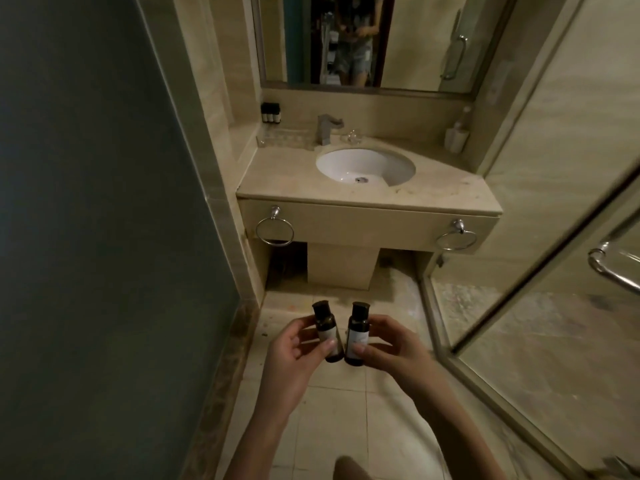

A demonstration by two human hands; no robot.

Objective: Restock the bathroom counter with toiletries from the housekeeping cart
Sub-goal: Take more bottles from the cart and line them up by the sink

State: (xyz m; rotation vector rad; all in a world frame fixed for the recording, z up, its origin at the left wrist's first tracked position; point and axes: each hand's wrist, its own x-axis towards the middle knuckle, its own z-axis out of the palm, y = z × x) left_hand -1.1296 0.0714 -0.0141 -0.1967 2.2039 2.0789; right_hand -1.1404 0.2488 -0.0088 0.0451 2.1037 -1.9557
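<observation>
Nearest to us, our left hand [294, 344] and right hand [391, 344] are raised over the tiled floor [332, 410]. Each grip is clamped on a small dark toiletry bottle, thumb on the pale label and fingers curled behind. The left bottle [322, 322] and the right bottle [356, 327] are roughly upright with caps up, leaning a little apart at the top and close together at the base.

Neither has reached the bench [298, 181] yet; it lies well ahead of us across the floor. On it we see the white basin [349, 168], the tap [327, 128] behind it, a clear tray [284, 136] at the back left and a white container [457, 136] at the back right. A row of small dark bottles [270, 113] already sits in a holder on the wall ledge at the left.

We judge the task part-way. This pair seems fetched, but it is yet to be carried over and set down. The cart is not in view.
</observation>
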